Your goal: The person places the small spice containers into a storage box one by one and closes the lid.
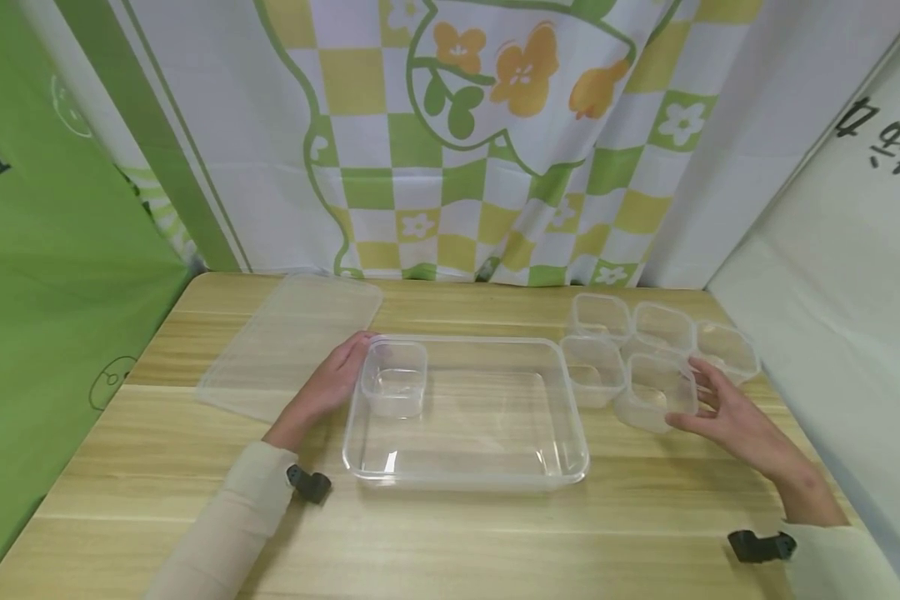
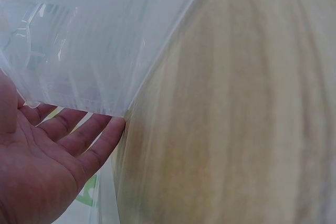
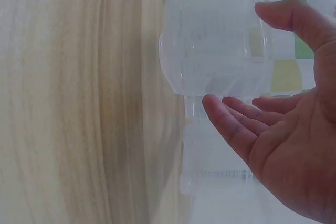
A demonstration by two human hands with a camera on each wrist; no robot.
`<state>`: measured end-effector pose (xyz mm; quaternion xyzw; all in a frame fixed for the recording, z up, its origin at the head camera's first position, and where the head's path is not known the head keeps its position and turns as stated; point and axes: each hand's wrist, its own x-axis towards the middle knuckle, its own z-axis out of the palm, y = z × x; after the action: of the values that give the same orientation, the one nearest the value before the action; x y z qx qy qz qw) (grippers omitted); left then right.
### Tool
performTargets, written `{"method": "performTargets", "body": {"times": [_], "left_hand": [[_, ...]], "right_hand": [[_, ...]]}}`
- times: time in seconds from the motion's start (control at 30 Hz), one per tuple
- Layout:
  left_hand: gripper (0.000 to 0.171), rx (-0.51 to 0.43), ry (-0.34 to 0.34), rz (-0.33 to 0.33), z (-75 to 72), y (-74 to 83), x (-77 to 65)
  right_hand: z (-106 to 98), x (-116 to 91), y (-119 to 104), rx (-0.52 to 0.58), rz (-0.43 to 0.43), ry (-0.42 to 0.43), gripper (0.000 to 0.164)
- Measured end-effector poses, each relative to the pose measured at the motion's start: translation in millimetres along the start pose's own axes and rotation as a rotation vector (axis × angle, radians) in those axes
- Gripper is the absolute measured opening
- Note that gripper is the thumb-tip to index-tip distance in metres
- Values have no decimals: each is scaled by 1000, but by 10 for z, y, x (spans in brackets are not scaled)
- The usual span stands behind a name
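A large clear rectangular plastic container (image 1: 468,481) stands mid-table in the head view, with one small clear container (image 1: 397,406) inside its back left corner. My left hand (image 1: 342,372) touches the big container's left side near that corner; in the left wrist view its fingers (image 2: 102,145) lie fairly straight against the wall. At the right, my right hand (image 1: 735,417) holds a small clear container (image 1: 648,408) between thumb and fingertips. In the right wrist view the thumb (image 3: 283,14) is at one side of that container and the fingers at the opposite side.
Several more small clear containers, including a near-left one (image 1: 594,379), stand clustered around the held one. A flat translucent lid (image 1: 285,342) lies at the back left. The wooden table (image 1: 457,550) meets a patterned curtain (image 1: 450,192) at the back.
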<state>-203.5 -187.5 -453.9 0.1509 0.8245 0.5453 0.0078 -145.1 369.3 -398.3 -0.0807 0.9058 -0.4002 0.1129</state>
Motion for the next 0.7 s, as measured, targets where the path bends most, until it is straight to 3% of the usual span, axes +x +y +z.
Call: {"method": "performTargets", "body": {"times": [0.7], "left_hand": [[41, -19, -7, 8, 4, 24, -4]], "right_hand": [[-17, 4, 91, -6, -2, 28, 92]]}}
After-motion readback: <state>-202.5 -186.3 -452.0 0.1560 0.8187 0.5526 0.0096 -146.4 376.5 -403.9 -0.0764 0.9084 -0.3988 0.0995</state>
